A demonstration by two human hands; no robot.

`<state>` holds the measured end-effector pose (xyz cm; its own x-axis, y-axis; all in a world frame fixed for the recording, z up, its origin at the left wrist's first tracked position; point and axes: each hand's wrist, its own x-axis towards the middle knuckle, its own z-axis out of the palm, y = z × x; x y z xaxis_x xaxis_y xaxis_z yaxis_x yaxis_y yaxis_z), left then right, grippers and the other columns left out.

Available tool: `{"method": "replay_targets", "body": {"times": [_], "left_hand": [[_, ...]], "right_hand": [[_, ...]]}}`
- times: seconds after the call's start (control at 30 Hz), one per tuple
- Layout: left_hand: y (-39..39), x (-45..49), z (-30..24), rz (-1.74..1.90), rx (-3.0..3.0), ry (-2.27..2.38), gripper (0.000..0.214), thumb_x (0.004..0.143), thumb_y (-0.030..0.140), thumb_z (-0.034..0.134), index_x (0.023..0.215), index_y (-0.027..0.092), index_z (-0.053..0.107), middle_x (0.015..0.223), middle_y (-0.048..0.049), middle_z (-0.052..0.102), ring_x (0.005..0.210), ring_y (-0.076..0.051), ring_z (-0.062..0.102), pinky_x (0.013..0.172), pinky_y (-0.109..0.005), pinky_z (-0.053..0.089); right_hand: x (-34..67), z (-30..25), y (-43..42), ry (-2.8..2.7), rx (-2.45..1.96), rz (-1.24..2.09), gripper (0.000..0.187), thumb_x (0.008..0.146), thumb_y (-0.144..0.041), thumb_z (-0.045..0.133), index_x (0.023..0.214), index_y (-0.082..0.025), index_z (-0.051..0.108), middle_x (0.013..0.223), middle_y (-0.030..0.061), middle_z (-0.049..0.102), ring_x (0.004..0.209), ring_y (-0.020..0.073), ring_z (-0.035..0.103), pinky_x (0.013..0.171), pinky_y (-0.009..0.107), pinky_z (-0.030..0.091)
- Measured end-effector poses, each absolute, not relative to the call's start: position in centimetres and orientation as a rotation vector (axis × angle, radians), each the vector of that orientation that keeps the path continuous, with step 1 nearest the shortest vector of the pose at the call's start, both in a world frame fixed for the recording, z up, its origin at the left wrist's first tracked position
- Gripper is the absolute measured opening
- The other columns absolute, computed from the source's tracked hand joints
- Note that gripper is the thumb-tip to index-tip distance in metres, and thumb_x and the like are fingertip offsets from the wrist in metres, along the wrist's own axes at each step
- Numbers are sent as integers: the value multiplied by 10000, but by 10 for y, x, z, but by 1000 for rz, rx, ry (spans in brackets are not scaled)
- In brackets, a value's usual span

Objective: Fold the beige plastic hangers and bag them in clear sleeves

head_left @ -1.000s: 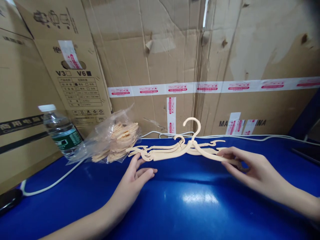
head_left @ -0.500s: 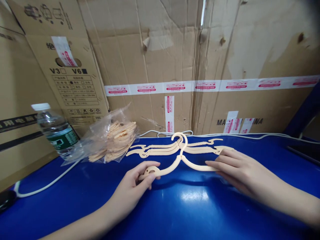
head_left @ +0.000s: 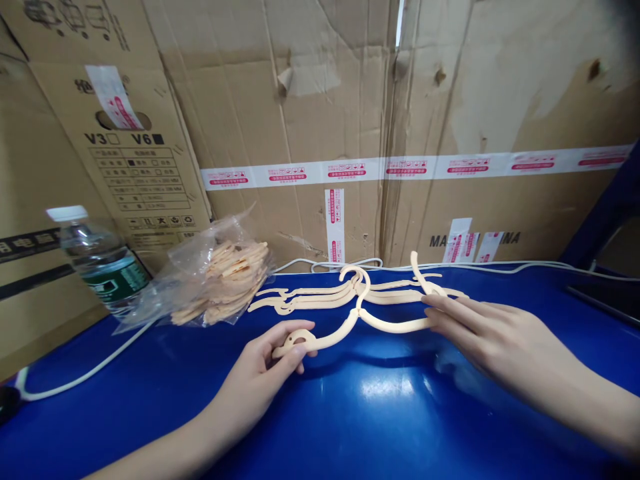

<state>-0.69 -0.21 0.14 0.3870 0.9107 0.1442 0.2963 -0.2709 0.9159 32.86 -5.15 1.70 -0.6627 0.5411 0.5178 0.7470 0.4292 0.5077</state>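
A cream plastic hanger (head_left: 373,321) is held just above the blue table (head_left: 380,413) by both my hands. My left hand (head_left: 267,370) is closed on its left end, thumb and fingers pinching the rounded tip. My right hand (head_left: 493,333) grips its right arm, fingers stretched along it; the tip of that arm sticks up past my fingers. Behind it a small stack of like hangers (head_left: 320,297) lies flat on the table.
A clear bag of cream plastic pieces (head_left: 225,277) and a water bottle (head_left: 97,263) stand at the left. White cables (head_left: 75,380) run along the table's back and left. Cardboard boxes (head_left: 320,127) wall the back; a dark object (head_left: 607,297) sits at the far right.
One hanger came off the stack toward me. My left hand went from open on the table to pinching its left end; the right arm's tip now points upward.
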Motion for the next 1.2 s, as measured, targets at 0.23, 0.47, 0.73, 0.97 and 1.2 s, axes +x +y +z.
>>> {"method": "replay_targets", "body": {"times": [0.23,0.47,0.73,0.97,1.2], "left_hand": [[-3,-5,3,911,1731,1059,415,867,453,630,1193,199,667,876,-43,742,719,-185,630,706,-297,483],[-2,-6,1,947,1701,1074,413,840,430,667,1184,202,679,789,-19,714,775,-207,678,755,-314,503],[-4,-6,-6,1078,1486,1078,530,785,394,761,1251,204,595,779,19,723,724,-181,732,759,-284,553],[-9,1,-3,1098,1409,1035,519,743,319,785,1198,170,584,702,19,719,647,-179,721,621,-252,577],[-18,6,-9,1127,1471,888,519,840,279,720,1249,269,401,695,87,648,549,-107,650,552,-200,555]], "right_hand": [[323,10,-51,-2180,-1193,-597,324,986,-193,454,1284,-198,583,1264,173,641,995,292,704,703,380,616],[325,11,-44,-1967,-1312,226,338,945,-404,563,1219,-234,661,1124,91,741,977,268,711,779,369,618],[322,25,-41,-1706,-1334,666,449,804,-611,685,1022,-232,782,1081,110,748,1053,329,658,844,418,561],[308,16,-47,-1546,-1289,882,389,806,-544,711,979,-198,748,863,60,700,743,194,606,693,334,507],[276,-1,-60,-1218,-1040,1306,387,828,-375,768,987,-258,436,781,-31,666,659,125,633,637,254,530]]}}
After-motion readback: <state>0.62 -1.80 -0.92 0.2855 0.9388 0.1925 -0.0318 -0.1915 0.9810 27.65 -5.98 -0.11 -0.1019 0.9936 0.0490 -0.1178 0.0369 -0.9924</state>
